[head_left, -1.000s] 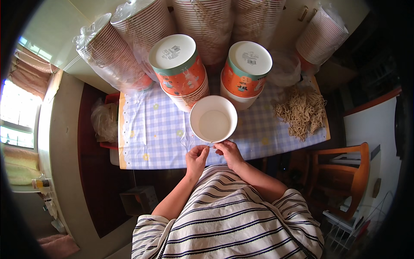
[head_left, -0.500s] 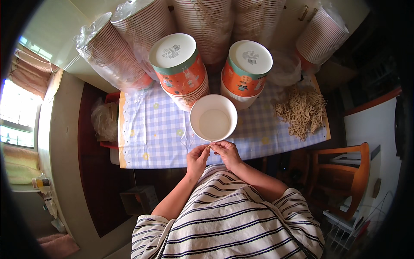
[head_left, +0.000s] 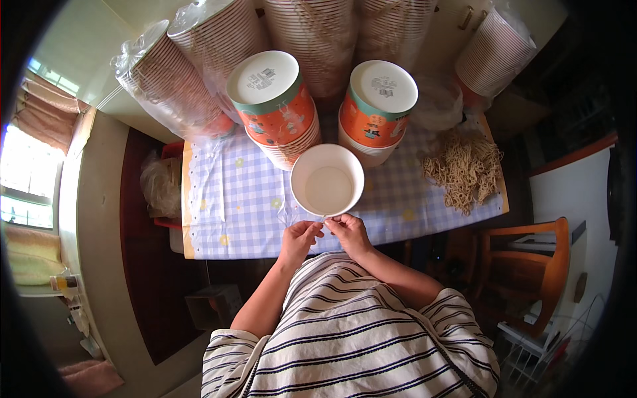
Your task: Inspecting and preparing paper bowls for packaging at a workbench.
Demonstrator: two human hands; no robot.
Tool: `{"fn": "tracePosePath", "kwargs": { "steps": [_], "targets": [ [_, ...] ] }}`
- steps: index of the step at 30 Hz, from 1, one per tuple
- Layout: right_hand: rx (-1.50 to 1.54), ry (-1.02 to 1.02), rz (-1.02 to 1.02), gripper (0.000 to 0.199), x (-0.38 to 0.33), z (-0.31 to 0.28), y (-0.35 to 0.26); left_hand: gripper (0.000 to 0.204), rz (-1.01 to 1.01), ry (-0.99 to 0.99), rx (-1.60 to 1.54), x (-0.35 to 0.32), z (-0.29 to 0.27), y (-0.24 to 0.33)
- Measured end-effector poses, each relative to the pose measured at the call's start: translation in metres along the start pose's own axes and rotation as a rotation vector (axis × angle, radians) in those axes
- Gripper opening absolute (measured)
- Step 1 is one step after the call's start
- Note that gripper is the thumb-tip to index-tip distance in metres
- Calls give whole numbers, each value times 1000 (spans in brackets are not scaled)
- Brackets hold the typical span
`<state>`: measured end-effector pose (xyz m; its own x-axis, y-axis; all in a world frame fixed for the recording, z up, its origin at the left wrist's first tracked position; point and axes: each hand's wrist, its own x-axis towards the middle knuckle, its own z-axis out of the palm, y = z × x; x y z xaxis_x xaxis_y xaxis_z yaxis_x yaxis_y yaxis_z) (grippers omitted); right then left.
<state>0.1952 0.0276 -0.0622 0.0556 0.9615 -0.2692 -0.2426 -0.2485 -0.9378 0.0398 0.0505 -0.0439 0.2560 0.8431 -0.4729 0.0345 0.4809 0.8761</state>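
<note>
A white round paper bucket (head_left: pixel 328 186) stands mouth up at the table's front, its inside facing me. Just below its near rim, my left hand (head_left: pixel 301 240) has thumb and forefinger pinched together. My right hand (head_left: pixel 349 234) is closed in a pinch too, its fingertips up against the bucket's near edge. The hands are nearly touching; whatever small thing sits between their fingertips is too fine to make out. Behind the bucket rise two stacks of upside-down orange and green buckets, a left stack (head_left: pixel 279 113) and a right stack (head_left: pixel 376 114).
Tall plastic-wrapped bucket stacks (head_left: pixel 308 40) line the back. A heap of beige cords (head_left: pixel 464 171) lies on the right of the checked tablecloth (head_left: pixel 259 222). Off the table's right side stands a wooden chair (head_left: pixel 561 265); at the left is a red crate (head_left: pixel 174 150).
My left hand has drawn slightly left and its fingertips have parted a little from the right hand's. The right hand stays at the bucket's near rim.
</note>
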Motion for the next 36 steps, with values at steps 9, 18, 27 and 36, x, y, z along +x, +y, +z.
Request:
{"fn": "tracePosePath", "kwargs": {
  "steps": [9, 18, 27, 36],
  "targets": [
    [18, 7, 21, 19, 2, -1, 6, 21, -57, -18, -118, -1, -1, 0],
    [1, -26, 6, 16, 0, 0, 4, 20, 100, 45, -22, 2, 8, 2],
    [-50, 9, -15, 14, 1, 2, 1, 13, 19, 91, -27, 5, 4, 4],
    [3, -9, 57, 16, 2, 1, 3, 12, -208, -46, -340, 3, -7, 14]
  ]
}}
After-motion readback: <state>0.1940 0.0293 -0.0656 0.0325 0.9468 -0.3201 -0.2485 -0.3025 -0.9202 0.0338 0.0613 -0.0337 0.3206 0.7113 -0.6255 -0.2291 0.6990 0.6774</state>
